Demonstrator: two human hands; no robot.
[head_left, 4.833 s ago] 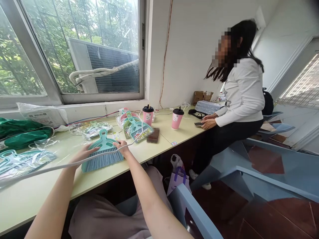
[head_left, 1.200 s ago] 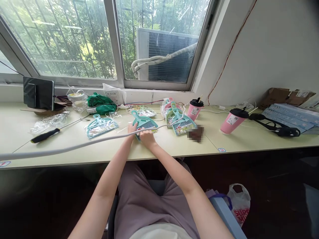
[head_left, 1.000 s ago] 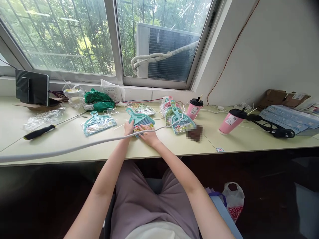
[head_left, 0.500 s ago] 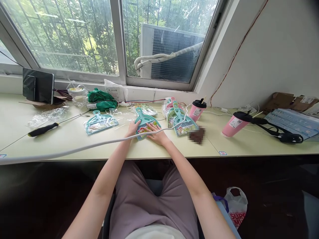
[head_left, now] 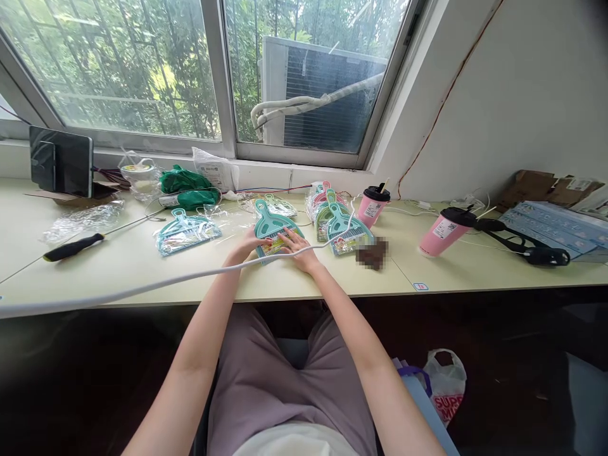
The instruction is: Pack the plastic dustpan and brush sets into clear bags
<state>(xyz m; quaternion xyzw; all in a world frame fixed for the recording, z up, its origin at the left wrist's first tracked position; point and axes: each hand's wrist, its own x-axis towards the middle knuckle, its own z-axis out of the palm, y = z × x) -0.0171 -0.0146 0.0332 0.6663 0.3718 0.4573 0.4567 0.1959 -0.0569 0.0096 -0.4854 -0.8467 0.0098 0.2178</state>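
A teal mini dustpan-and-brush set (head_left: pixel 272 223) with a bright printed label lies in front of me, its handle pointing to the window. My left hand (head_left: pixel 244 246) holds its left edge, thumb over the front and fingers along the side, partly hidden. Fingers spread, my right hand (head_left: pixel 300 251) rests on the set's lower right part. Left of it is a wrapped blue-teal dustpan set (head_left: pixel 188 233). To the right, another teal dustpan set (head_left: pixel 342 227) leans by green and pink ones (head_left: pixel 322 201) in clear wrapping.
A white cable (head_left: pixel 190 276) crosses the view in front of my hands. Pink cups (head_left: pixel 369 208) (head_left: pixel 444 233) stand on the right, near black headgear (head_left: pixel 532 246) and a blue box (head_left: pixel 560 229). Leftward lie a black-handled screwdriver (head_left: pixel 73 247), crumpled plastic (head_left: pixel 85 218), green bags (head_left: pixel 190 189) and a tablet (head_left: pixel 61 161).
The view has shifted slightly. My left thumb has spread away from its fingers over the set's edge. My right hand's fingers have drawn a little rightward across the label.
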